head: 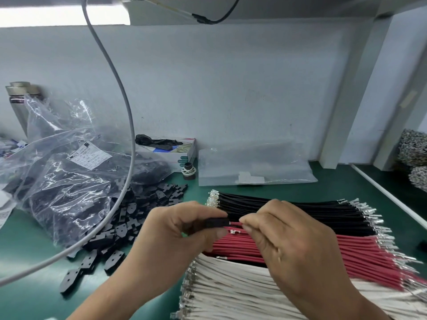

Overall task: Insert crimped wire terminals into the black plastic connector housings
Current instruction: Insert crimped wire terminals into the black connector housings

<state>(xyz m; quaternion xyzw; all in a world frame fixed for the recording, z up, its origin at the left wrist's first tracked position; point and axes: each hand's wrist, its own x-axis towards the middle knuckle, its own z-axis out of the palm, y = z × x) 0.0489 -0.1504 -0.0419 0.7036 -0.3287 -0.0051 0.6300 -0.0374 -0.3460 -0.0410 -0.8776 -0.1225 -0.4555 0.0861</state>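
My left hand grips a black plastic connector housing between thumb and fingers. My right hand pinches a red wire right at the housing's open end; its terminal is hidden inside or behind the housing. Below the hands lie three bundles of crimped wires: black wires at the back, red wires in the middle, white wires nearest me. A loose pile of black housings spreads over the green mat to the left.
A clear plastic bag of housings sits at the left, with a grey cable hanging in front of it. A small open box, an empty clear bag and a tape roll stand by the back wall. Silvery terminal coils sit far right.
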